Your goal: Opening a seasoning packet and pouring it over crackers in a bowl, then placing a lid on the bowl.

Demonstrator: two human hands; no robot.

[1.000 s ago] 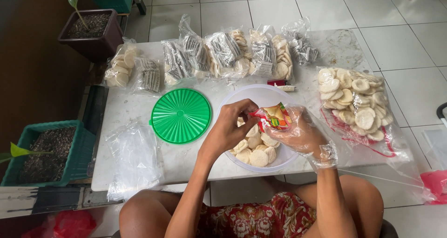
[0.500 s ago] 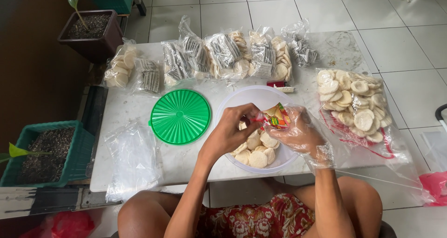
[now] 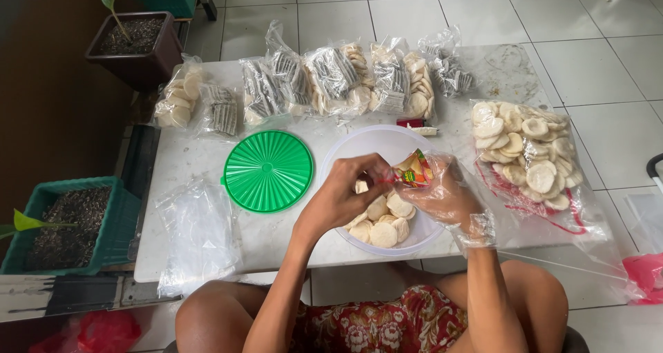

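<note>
I pinch the top edge of a small red-and-orange sachet [image 3: 414,171] between the fingers of my bare left hand [image 3: 343,200], while my right hand [image 3: 445,200], in a clear plastic glove, closes around its body. The sachet hangs just above the white bowl [image 3: 345,151], over the pale round crackers [image 3: 382,223] lying in it.

What could go wrong, as I judge it: if I tear too hard, the sachet could split wide and its contents could spill across the crackers or onto the table [image 3: 200,156] instead of going where I mean them to. The glove is loose and slick, so the sachet could slip out of my right hand and drop into the bowl. My left forearm hangs close to the bowl's near rim, which sits by the table edge; a nudge could tip it towards my lap.

A round green ribbed lid [image 3: 268,171] lies flat just left of the bowl. Along the far side stands a row of clear filled bags [image 3: 331,80], each showing crackers and a dark striped packet. To the right, a big open clear bag [image 3: 528,153] with red print holds loose crackers. Empty clear bags [image 3: 197,232] lie at the near left. A small red lighter [image 3: 413,124] sits behind the bowl.
</note>
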